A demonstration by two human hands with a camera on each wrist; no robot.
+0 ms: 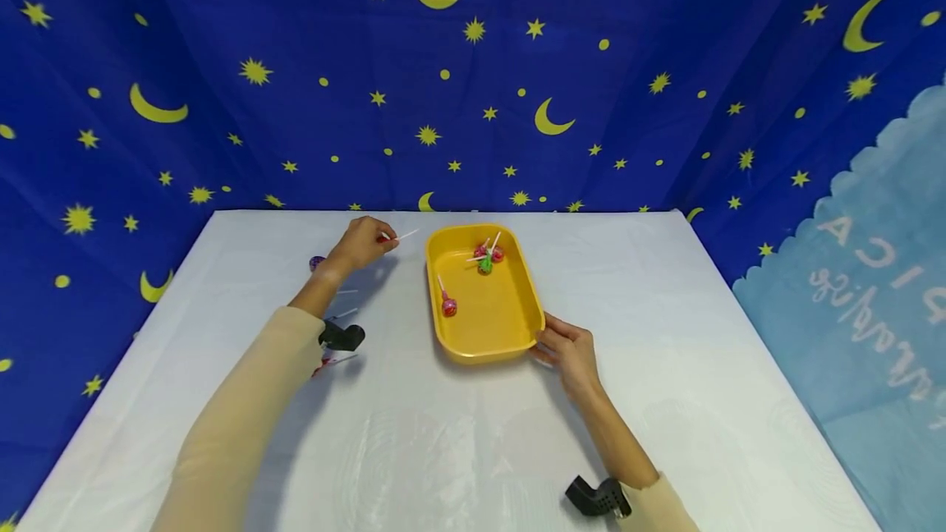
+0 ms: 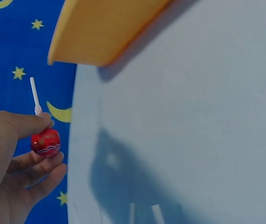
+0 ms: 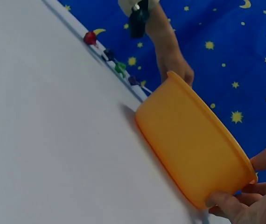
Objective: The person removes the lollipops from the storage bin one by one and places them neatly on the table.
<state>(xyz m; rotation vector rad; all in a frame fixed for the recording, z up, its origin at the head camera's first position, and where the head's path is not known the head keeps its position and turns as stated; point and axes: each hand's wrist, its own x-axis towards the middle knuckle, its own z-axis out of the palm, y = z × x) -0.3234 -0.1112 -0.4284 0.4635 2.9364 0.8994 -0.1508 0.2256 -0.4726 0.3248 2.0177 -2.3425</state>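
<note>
In the left wrist view, a red-wrapped lollipop [image 2: 45,142] with a white stick is pinched between thumb and fingers of my left hand [image 1: 360,243]. That hand is raised left of a yellow plastic tray [image 1: 491,335]. My right hand [image 1: 571,353] grips the tray's near right corner, its thumb low on the outer wall in the right wrist view. Inside the tray, a green lollipop [image 1: 484,266] lies with red ones [image 1: 498,254] towards the far end. A pink-red lollipop [image 1: 449,306] lies by the left wall.
More lollipops lie in a line on the left of the white table [image 1: 665,401], partly hidden by my left arm: a purple one [image 1: 316,263], a red one [image 1: 319,368], and, in the right wrist view, a green one [image 3: 120,69]. A blue starry curtain [image 1: 473,72] hangs behind.
</note>
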